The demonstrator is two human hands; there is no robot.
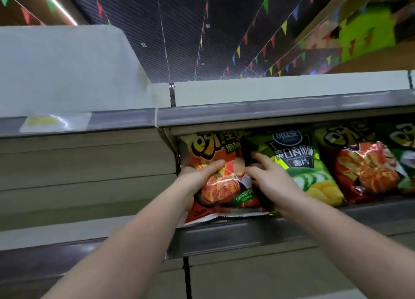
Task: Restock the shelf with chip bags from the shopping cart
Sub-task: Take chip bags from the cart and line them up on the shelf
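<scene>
Orange foil is going into the gap right now: the orange chip bag (221,182) stands at the far left end of the row, under the upper shelf edge, its bottom seam hanging a little over the shelf lip (224,233). Your left hand (197,177) grasps its left side, fingers curled over the front of the pack. Your right hand (267,175) isn't gripping anything; its fingers are stretched out and press against the green chip bag (301,164) just beside, index finger poking into the dark slot between the two packs. So you're at the seating step, I'd say, making room and sliding this one home. Next along sits another orange bag (363,170), already upright. The cart is out of view.

What the next move calls for, by my reckoning: push the bag's bottom back past the lip so it stands square, keep the green neighbour from toppling, then let go gently. Foil is slippery and puffy, so squeeze lightly.
</scene>
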